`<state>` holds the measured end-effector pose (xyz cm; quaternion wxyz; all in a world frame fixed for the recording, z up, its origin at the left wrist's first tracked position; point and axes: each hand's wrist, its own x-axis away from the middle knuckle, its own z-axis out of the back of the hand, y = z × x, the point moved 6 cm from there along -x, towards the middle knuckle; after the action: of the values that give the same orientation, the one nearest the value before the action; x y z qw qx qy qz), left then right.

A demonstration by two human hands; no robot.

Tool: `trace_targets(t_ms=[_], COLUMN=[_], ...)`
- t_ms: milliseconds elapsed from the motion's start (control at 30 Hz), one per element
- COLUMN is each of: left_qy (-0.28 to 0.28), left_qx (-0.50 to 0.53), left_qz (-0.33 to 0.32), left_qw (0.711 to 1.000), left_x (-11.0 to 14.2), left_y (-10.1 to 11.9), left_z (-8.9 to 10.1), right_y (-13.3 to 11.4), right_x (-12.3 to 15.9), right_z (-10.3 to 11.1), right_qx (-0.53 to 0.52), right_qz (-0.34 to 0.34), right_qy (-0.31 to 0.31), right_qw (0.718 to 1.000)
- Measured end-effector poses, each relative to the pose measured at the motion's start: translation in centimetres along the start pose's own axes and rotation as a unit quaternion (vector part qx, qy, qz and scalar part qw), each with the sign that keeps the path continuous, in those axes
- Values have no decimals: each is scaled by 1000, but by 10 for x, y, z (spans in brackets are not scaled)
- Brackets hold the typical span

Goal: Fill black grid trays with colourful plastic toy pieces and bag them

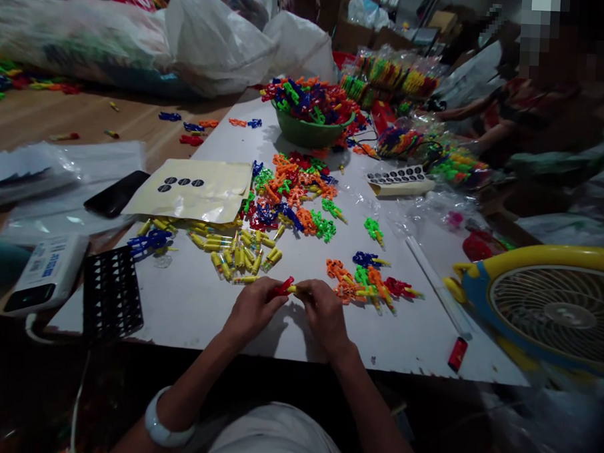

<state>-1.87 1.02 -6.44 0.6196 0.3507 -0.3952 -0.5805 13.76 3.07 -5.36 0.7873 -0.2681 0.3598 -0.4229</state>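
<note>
My left hand (254, 309) and my right hand (323, 311) meet over the white board (188, 302), fingers pinched together. Between them they hold a small red plastic toy piece (283, 286) joined to a thin yellow part (293, 289). Just right of my right hand lies a small heap of orange, green, blue and red toy pieces (370, 279). To the upper left is a scatter of yellow tube parts (235, 250). A larger mixed pile of coloured pieces (293, 193) lies farther out, before a green bowl (310, 130) heaped with more.
A black grid tray (111, 291), a white power bank (47, 272), a black phone (116, 193) and a beige sticker sheet (193, 190) sit at left. A yellow fan (549, 307) stands at right, a red lighter (457, 353) near the edge. Another person (527, 103) sits at far right.
</note>
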Motion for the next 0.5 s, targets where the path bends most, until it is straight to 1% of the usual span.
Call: trace_targets(t_ms=[33, 100, 167, 200, 267, 300, 333, 367, 400, 433, 467, 500], left_qy=[-38, -102, -133, -144, -161, -155, -133, -95, -44, 12, 65, 107], left_qx=[24, 67, 85, 82, 58, 33, -1, -41, -87, -134, -178, -215], left_qz=[1, 13, 24, 19, -28, -66, -103, -128, -136, -128, -107, -82], left_qw=[999, 992, 987, 986, 985, 985, 986, 986, 986, 983, 976, 967], left_x=[0, 0, 1, 2, 4, 4, 2, -3, -9, -18, -28, -39], left_y=[0, 0, 1, 2, 8, 12, 15, 17, 16, 14, 12, 10], left_z=[-2, -9, -20, -26, -39, -42, -41, -38, -31, -22, -12, -3], right_y=[9, 24, 35, 39, 47, 50, 54, 56, 58, 58, 57, 57], right_x=[0, 1, 3, 5, 7, 6, 2, -5, -15, -28, -42, -58], right_z=[1, 4, 14, 22, 43, 56, 69, 82, 90, 93, 89, 79], right_qx=[-41, -108, -149, -164, -169, -148, -107, -50, 11, 65, 105, 127], right_qz=[-43, -115, -157, -169, -181, -175, -158, -134, -107, -81, -61, -50], right_qy=[-21, -69, -112, -134, -171, -176, -163, -131, -90, -49, -16, 4], right_qw=[998, 985, 970, 963, 954, 957, 968, 981, 990, 993, 993, 991])
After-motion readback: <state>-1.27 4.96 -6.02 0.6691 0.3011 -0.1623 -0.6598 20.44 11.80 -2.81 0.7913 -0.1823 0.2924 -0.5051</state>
